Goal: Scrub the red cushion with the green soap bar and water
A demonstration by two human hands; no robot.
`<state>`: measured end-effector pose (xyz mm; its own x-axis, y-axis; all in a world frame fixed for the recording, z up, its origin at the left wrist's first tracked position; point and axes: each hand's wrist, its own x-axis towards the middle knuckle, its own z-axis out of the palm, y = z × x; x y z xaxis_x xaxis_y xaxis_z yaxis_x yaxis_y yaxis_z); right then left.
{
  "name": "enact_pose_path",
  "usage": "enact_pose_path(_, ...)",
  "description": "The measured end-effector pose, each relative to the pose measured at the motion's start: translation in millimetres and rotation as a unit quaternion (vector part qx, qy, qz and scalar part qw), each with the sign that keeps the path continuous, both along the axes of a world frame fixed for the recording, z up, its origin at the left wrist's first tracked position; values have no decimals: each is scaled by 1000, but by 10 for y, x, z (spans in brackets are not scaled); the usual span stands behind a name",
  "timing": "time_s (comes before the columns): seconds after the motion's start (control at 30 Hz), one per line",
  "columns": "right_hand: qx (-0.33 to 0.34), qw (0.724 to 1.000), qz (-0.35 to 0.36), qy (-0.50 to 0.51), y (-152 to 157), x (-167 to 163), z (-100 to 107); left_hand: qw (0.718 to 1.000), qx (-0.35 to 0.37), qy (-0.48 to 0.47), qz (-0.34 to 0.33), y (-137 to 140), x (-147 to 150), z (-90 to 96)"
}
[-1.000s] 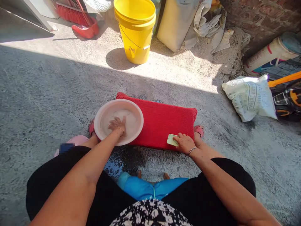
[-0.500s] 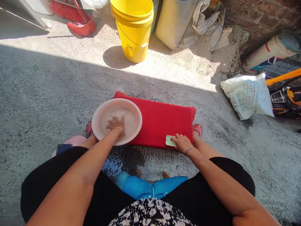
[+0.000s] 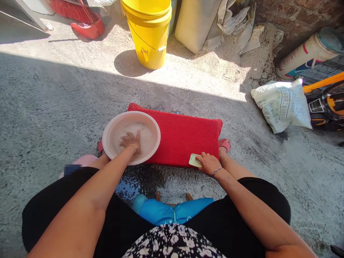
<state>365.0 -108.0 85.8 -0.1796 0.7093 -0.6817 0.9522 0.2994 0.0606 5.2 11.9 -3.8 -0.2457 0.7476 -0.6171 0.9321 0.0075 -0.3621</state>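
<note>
My left hand (image 3: 130, 141) is dipped into the water of a pale pink basin (image 3: 109, 123), fingers spread and holding nothing. The basin rests over the left end of a red, towel-like padded piece (image 3: 185, 134), which lies lengthwise between my feet. At the near right edge of that red piece, my right hand (image 3: 209, 163) grips a pale green scrubbing brush (image 3: 194, 160). The brush has a flat back with a small hole at one end, and it lies on the red cloth. Its underside is hidden.
A yellow bucket (image 3: 150, 39) stands ahead on the concrete floor, beside a full sack (image 3: 195, 25). A red dustpan (image 3: 91, 28) is at far left. To the right are a white printed bag (image 3: 283, 105), a tilted drum (image 3: 306, 57) and an orange-black machine (image 3: 329, 107). Wet floor (image 3: 129, 186) shows below the basin.
The view has shifted slightly, so the scene sits a little up and left. Both hands keep nearly the same places, the left in the water and the right on the brush.
</note>
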Motion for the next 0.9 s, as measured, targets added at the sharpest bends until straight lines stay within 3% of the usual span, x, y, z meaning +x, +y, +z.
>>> enact_pose_path(0.13, 7, 994, 74, 83, -81, -569, -120, 1000, -3, -3, 6, 1, 6, 20)
enact_pose_path(0.23, 3, 991, 92, 94, -142, -630, -223, 1000, -10, -1, 4, 1, 14, 43)
enact_pose_path(0.37, -3, 996, 68, 56, -175, -254, -237, 1000, -15, 1, -1, 7, 15, 43)
enact_pose_path(0.57, -56, 996, -34, -67, -220, 559, -129, 1000, -12, -4, 7, 16, 14, 35)
enact_pose_path(0.67, -74, 988, -52, -123, -196, 689, -82, 999, -5, -29, 22, 16, 12, 30)
enact_pose_path(0.77, -73, 991, -30, -107, -95, 471, -27, 998, 2, -41, 37, 11, 13, 21)
enact_pose_path(0.9, -36, 998, 51, 9, 72, -276, 31, 998, -3, -45, 35, 6, 23, 34)
